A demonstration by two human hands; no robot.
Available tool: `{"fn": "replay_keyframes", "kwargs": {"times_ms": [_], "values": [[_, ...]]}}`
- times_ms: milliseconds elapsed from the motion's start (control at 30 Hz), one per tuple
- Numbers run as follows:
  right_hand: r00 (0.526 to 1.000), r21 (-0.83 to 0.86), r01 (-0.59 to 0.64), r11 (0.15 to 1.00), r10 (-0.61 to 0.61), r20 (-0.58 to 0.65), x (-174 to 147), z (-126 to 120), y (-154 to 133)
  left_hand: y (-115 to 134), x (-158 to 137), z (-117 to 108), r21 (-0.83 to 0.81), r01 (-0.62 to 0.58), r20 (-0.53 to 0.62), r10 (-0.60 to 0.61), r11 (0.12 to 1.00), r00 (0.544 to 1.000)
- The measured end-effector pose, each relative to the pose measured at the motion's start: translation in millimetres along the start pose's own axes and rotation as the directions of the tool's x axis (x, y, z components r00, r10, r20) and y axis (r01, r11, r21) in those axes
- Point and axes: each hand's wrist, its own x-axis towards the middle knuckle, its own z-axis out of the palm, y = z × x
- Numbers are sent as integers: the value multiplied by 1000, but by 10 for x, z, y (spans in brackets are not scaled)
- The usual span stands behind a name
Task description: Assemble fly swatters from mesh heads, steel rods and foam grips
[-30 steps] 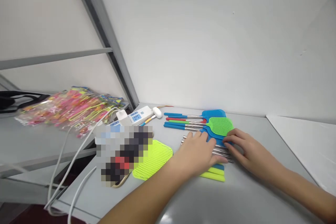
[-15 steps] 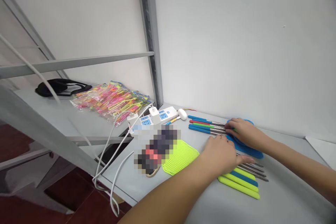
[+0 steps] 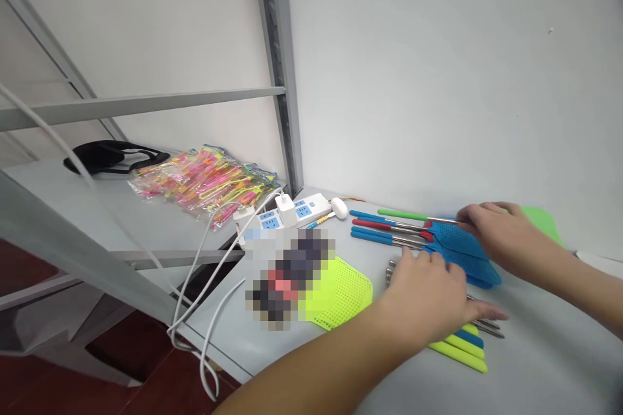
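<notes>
My right hand (image 3: 496, 233) is closed round the metal shaft of a fly swatter with a green handle (image 3: 403, 214); its green head (image 3: 541, 224) shows behind the hand. Just below, several fly swatters with blue heads (image 3: 457, 249) lie stacked, their blue and red handles (image 3: 372, 225) pointing left. Over a bundle of metal rods (image 3: 489, 325) rests my left hand (image 3: 428, 298), its thumb stretched away from the bent fingers. The fingertips are partly hidden. Beneath it lie several yellow handles (image 3: 460, 356) and a blue one. A yellow mesh swatter head (image 3: 348, 288) shows left of the hand.
A blurred-out item (image 3: 292, 279) lies by the yellow head. Behind it are a white power strip (image 3: 314, 206) with cables (image 3: 207, 311) and a white earphone case (image 3: 339, 208). Bagged colourful items (image 3: 209, 185) and a black strap-like object (image 3: 114, 157) lie on the left shelf.
My right hand has drawn the green-handled swatter out of the stack to the back, towards the wall. My left hand has shifted right, off the blue swatters, uncovering rod ends.
</notes>
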Motion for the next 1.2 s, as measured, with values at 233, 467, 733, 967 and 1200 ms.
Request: {"fn": "replay_keyframes", "kwargs": {"times_ms": [233, 467, 733, 967, 1200], "values": [[966, -80, 78, 994, -95, -241, -945, -139, 165, 90, -36, -297, 137, -116, -485, 169, 984, 858], [911, -169, 104, 980, -162, -379, -1288, -238, 183, -6, 54, -21, 217, -138, -360, 211, 966, 909], [929, -100, 243, 965, -262, -263, -1318, -365, -252, 292, -56, 8, 244, -227, -332, 301, 943, 894], [943, -27, 239, 971, -239, -231, -1282, -357, -299, 300, -69, -16, 348, -241, -258, 340, 906, 904], [939, -71, 214, 974, -225, -259, -1290, -376, -234, 334, -72, 37, 318, -245, -260, 333, 916, 906]]}}
